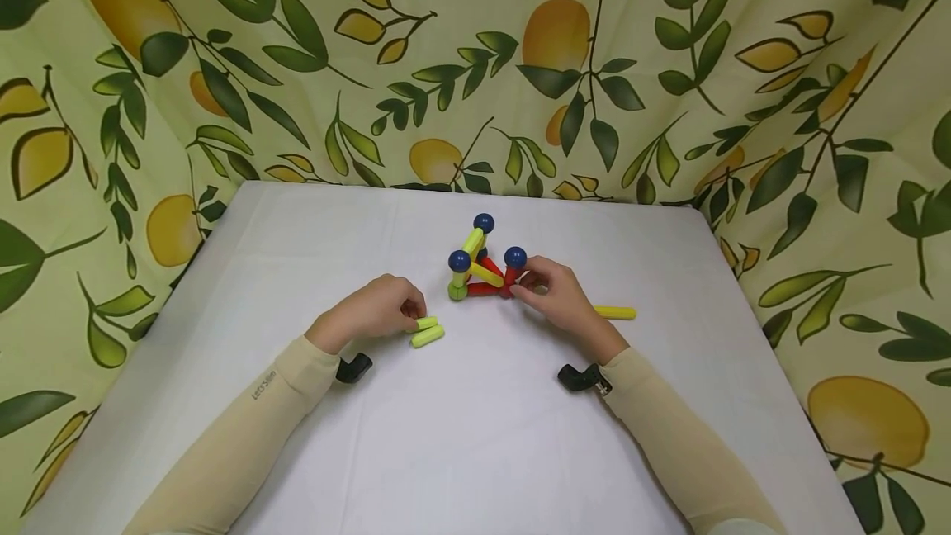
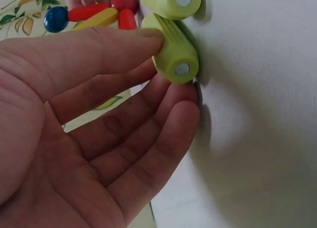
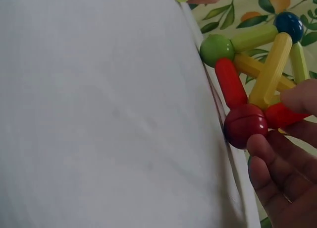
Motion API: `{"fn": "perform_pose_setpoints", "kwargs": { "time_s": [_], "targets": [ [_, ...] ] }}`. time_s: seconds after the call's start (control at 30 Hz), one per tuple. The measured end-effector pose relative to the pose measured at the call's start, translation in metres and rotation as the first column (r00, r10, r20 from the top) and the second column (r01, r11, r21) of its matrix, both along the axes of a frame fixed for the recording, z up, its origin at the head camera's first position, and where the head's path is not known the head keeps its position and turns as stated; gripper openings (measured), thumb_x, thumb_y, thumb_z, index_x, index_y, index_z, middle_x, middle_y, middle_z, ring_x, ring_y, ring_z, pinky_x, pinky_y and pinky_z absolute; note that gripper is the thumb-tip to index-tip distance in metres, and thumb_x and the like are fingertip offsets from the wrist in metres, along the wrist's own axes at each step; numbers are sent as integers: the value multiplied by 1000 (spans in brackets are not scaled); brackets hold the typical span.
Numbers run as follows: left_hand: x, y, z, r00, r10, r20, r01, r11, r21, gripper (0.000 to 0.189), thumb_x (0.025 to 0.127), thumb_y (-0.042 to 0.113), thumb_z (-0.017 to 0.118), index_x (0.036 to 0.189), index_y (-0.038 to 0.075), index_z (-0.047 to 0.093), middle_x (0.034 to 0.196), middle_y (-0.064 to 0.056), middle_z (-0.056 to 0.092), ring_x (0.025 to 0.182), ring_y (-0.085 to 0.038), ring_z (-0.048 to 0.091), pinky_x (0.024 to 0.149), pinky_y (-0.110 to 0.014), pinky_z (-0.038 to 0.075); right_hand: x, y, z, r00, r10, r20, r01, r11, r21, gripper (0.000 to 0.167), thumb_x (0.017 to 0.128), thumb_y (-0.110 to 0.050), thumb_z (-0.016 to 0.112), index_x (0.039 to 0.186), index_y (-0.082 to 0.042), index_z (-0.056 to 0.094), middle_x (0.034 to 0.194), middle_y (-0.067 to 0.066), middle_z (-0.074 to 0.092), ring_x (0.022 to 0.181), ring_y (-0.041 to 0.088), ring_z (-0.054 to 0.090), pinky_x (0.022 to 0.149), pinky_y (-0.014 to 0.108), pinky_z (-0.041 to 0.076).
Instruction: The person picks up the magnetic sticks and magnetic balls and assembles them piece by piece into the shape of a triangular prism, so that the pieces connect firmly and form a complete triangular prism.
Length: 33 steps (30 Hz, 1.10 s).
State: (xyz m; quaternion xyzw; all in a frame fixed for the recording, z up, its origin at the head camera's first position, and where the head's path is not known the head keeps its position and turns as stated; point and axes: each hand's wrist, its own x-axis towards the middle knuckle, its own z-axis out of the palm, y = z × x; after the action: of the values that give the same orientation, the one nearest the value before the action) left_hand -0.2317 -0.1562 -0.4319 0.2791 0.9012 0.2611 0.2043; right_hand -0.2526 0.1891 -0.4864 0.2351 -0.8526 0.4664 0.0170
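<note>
My left hand (image 1: 379, 308) pinches a light green magnetic rod (image 2: 179, 52) between thumb and fingers, low over the white table. A second light green rod (image 1: 428, 337) lies right beside it. Toward the middle stands a frame of magnetic rods and balls, with blue balls (image 1: 459, 262) on top and a green ball (image 1: 456, 291) and a red ball (image 3: 245, 125) at its base. My right hand (image 1: 555, 297) grips the frame's upright red rod (image 3: 285, 115), fingertips at the red ball. That upright carries a blue ball (image 1: 516, 258). Slanting yellow rods (image 3: 272, 67) link the frame's parts.
A loose yellow rod (image 1: 615, 313) lies right of the right hand, partly behind the wrist. The white-covered table (image 1: 461, 436) meets a fruit-and-leaf patterned curtain (image 1: 438, 106) at the back and sides. Black wrist cameras (image 1: 579, 377) sit near both cuffs.
</note>
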Motion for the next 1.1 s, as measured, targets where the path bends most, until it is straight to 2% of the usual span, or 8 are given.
{"fn": "perform_pose_setpoints", "kwargs": {
  "time_s": [0.17, 0.27, 0.5, 0.6, 0.67, 0.77, 0.9, 1.1],
  "targets": [
    [-1, -2, 3, 1000, 20, -15, -20, 1000, -13, 6, 92, 4, 79, 95, 9, 81, 85, 4, 69, 81, -15, 61, 78, -34, 53, 0, -3, -4, 999, -47, -5, 47, 999, -3, 22, 98, -12, 82, 119, -9, 76, 109, 3, 74, 93, 21, 71, 86, 34, 60],
    [-5, -5, 13, 999, 27, -37, -26, 1000, 7, 8, 92, 4, 79, 96, 10, 80, 85, 3, 69, 80, -15, 60, 76, -34, 52, 0, -3, -6, 999, -53, 5, 54, 998, -32, 23, 99, -13, 82, 120, -8, 76, 110, 5, 74, 93, 23, 71, 85, 32, 60],
    [-8, 14, 69, 988, 26, -155, -4, 990, 144, 15, 90, 2, 77, 104, 6, 80, 93, -1, 73, 87, -21, 64, 80, -39, 55, 0, 0, -12, 997, -69, 23, 71, 992, -108, 29, 98, -11, 83, 127, -8, 77, 112, 7, 77, 92, 25, 72, 83, 25, 59],
    [-13, 32, 86, 978, 33, -207, 7, 982, 189, 17, 92, 3, 76, 107, 5, 81, 96, -2, 75, 89, -22, 67, 82, -38, 56, 0, 2, -14, 997, -71, 27, 74, 990, -122, 30, 98, -13, 83, 127, -8, 78, 111, 8, 77, 90, 26, 72, 83, 25, 58],
    [-17, 47, 92, 973, 38, -228, 9, 979, 202, 17, 94, 4, 77, 110, 4, 82, 97, -2, 76, 91, -23, 68, 82, -37, 56, 0, 2, -14, 997, -71, 30, 74, 990, -121, 29, 99, -15, 83, 127, -8, 78, 110, 8, 78, 89, 26, 71, 82, 25, 58],
    [-28, 66, 91, 966, 23, -256, 30, 979, 202, 17, 96, 6, 78, 112, 4, 82, 98, -3, 76, 92, -22, 69, 82, -35, 57, 0, 3, -14, 997, -67, 37, 70, 991, -118, 26, 100, -15, 82, 125, -9, 80, 106, 6, 78, 86, 24, 71, 81, 26, 58],
    [-41, 82, 82, 965, 1, -264, 55, 977, 205, 14, 97, 7, 80, 111, 4, 82, 97, -3, 77, 91, -20, 68, 80, -33, 56, 0, 2, -15, 998, -55, 28, 58, 993, -107, 24, 101, -14, 81, 124, -8, 79, 105, 4, 78, 85, 22, 72, 83, 27, 59],
    [-47, 88, 68, 964, 5, -265, 38, 987, 157, 13, 95, 5, 83, 109, 5, 83, 95, -2, 76, 88, -18, 68, 81, -32, 56, -1, 0, -14, 999, -49, 20, 50, 995, -91, 23, 102, -14, 79, 125, -8, 79, 105, 4, 78, 84, 20, 74, 84, 29, 59]
  ]
}}
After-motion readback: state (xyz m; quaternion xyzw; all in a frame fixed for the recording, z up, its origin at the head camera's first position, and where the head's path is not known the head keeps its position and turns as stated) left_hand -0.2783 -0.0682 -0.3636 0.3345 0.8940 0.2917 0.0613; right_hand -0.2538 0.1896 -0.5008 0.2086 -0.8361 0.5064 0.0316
